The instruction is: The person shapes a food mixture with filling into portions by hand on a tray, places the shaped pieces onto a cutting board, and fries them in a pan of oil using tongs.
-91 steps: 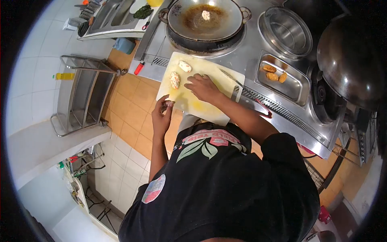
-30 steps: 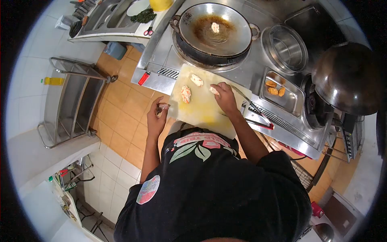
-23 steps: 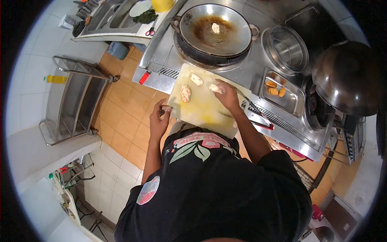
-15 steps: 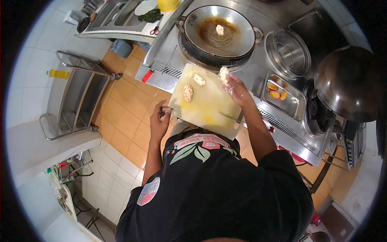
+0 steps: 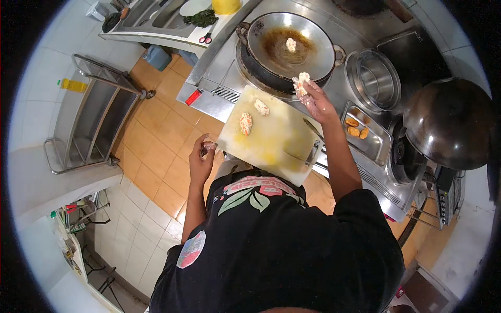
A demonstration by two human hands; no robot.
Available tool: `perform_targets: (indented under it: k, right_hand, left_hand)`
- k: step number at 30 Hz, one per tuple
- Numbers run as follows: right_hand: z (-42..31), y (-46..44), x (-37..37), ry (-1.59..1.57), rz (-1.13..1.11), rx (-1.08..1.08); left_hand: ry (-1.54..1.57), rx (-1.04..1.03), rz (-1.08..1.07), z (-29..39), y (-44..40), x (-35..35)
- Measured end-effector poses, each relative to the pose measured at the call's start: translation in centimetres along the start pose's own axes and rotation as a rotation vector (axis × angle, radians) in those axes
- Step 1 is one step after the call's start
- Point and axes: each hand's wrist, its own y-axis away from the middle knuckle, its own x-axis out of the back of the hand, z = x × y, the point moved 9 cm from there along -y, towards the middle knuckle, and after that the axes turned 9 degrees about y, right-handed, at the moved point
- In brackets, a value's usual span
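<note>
My right hand is closed around a pale, batter-coated food piece, raised near the front rim of the wok. In the wok's oil lies another coated piece. Two orange-flecked pieces, one upper and one lower, rest on the white cutting board, which has yellow smears. A knife lies on the board's right side, partly behind my right forearm. Beside the board's left edge, my left hand has curled, coated-looking fingers; what they hold, if anything, is unclear.
Right of the board, a metal tray holds several browned pieces. Behind it stand metal pots, with a large dark domed pan farther right. A red lighter lies on the counter edge. Scissors lie near the sink.
My right hand has moved slightly right with the coated piece, staying near the wok. My left hand has shifted slightly left and down, its fingers curled more closely. The camera view has shifted a little.
</note>
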Motion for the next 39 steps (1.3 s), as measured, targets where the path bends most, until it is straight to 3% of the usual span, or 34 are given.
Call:
perform_targets:
  k: [6, 13, 17, 29, 35, 39]
  right_hand:
    - [-4.1, -1.9, 1.3, 0.699, 0.157, 0.082]
    - [-9.6, -7.8, 0.9, 1.381, 0.127, 0.238]
    - [-8.9, -11.0, 1.2, 1.801, 0.074, 0.207]
    - [-4.7, -15.3, 3.8, 2.167, -0.082, -0.010]
    - [-5.7, -15.1, 2.6, 2.229, -0.086, 0.160]
    - [-5.4, -15.7, 3.5, 2.370, -0.098, 0.141]
  left_hand:
    - [0.026, 0.027, -0.019, -0.4, -0.5, -0.1]
    - [0.013, 0.061, -0.043, -1.2, -1.3, 0.3]
    - [0.016, 0.091, -0.014, -2.0, -1.6, 1.3]
    - [0.016, 0.144, 0.069, -3.3, -2.5, 3.3]
    - [0.014, 0.148, 0.062, -3.2, -3.4, 3.3]
    - [0.008, 0.155, 0.058, -3.2, -3.7, 3.0]
